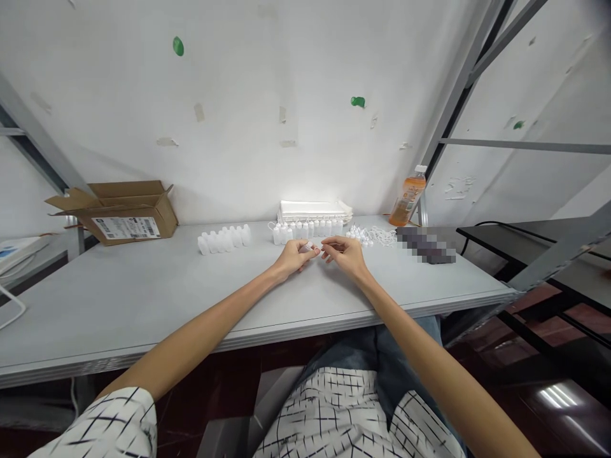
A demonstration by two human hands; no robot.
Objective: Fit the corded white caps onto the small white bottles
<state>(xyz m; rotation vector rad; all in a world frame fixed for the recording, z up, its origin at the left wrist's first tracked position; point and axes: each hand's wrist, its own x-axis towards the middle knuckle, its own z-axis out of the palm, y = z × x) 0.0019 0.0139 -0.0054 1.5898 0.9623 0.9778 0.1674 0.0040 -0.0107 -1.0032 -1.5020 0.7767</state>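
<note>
My left hand is closed around a small white plastic bottle, mostly hidden by the fingers. Just to its right, my right hand has its fingertips pinched together at the bottle's end; whatever they hold is too small to make out. Behind the hands stands a cluster of small white bottles with tops on. Another group of translucent white bottles is lined up to the left. Near my right hand lie a heap of small white caps and a tangle of white cord loops.
A stack of white trays or packs rests against the wall. An open cardboard box sits at the back left of the grey table. On the right are an orange drink bottle and a blurred dark object, near a metal frame post.
</note>
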